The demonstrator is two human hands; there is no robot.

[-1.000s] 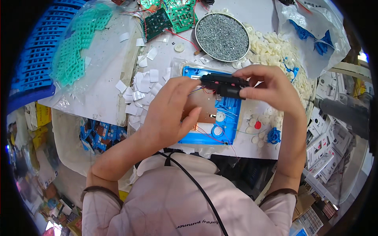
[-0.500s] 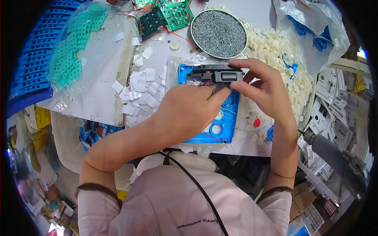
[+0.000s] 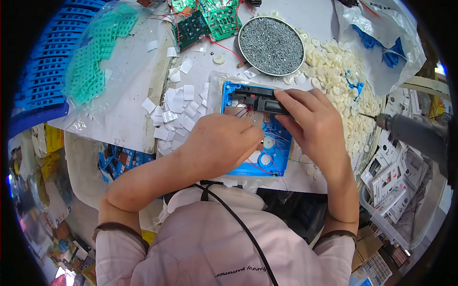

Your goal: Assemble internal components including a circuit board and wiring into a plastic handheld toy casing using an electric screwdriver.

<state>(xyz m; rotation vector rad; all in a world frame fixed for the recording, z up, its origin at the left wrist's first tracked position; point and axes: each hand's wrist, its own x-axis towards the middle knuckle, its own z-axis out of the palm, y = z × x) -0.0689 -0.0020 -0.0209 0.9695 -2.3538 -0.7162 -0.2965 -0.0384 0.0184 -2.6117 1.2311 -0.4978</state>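
A blue plastic casing (image 3: 280, 164) lies open in front of me, with red and white wires and round fittings inside. My right hand (image 3: 312, 126) grips the right end of a long black plastic part (image 3: 253, 99) between thumb and fingers, over the casing's far end. Thin red and dark wires show below that part, beside a brownish flat piece (image 3: 233, 111). Over the casing's left side is my left hand (image 3: 217, 143), fingers curled in a pinch. What its fingertips hold, if anything, is hidden.
A round tin of screws (image 3: 271, 45) stands beyond the casing. Cream plastic discs (image 3: 329, 66) are heaped at the right, white paper pieces (image 3: 176, 107) scattered at the left. Green circuit boards (image 3: 222, 21) lie at the back. A grey power screwdriver (image 3: 412, 128) hangs at the right.
The black part has come down closer to the casing and tilted, its right end nearer me. My left hand has drawn back a little from it. The whole view has shifted slightly.
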